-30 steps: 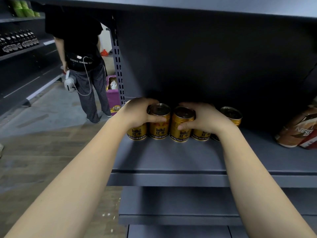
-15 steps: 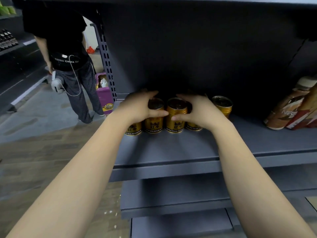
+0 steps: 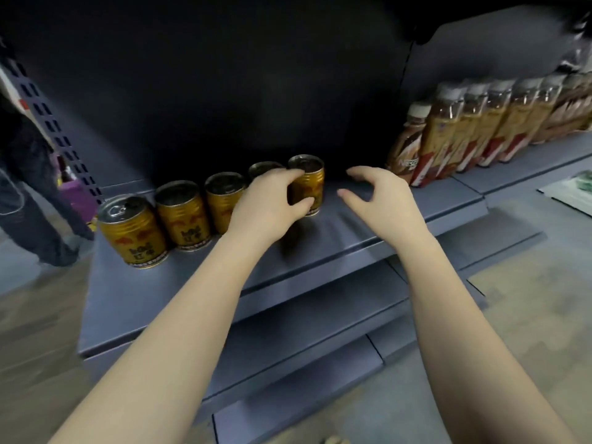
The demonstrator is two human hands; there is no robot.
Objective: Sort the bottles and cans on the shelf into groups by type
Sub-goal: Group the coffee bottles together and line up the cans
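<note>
Several gold Red Bull cans stand in a row on the grey shelf (image 3: pixel 134 293). The leftmost can (image 3: pixel 132 230) is nearest me. My left hand (image 3: pixel 267 203) grips the rightmost can (image 3: pixel 309 184), thumb in front and fingers over its top. It partly hides the can behind it (image 3: pixel 261 168). My right hand (image 3: pixel 373 195) hovers open just right of that can, fingers curled, holding nothing. A row of brown Nescafe coffee bottles (image 3: pixel 448 133) stands at the right end of the shelf.
A bare stretch of shelf lies between the cans and the bottles. Lower grey shelves (image 3: pixel 304 354) jut out beneath. A person (image 3: pixel 28 187) stands at the left by a perforated upright (image 3: pixel 48 123). A flat paper or packet (image 3: pixel 573 193) lies on the floor at right.
The view has swung right, revealing the bottle row. My right hand has let go of the cans and moved right. My left hand has shifted from the left cans to the rightmost can.
</note>
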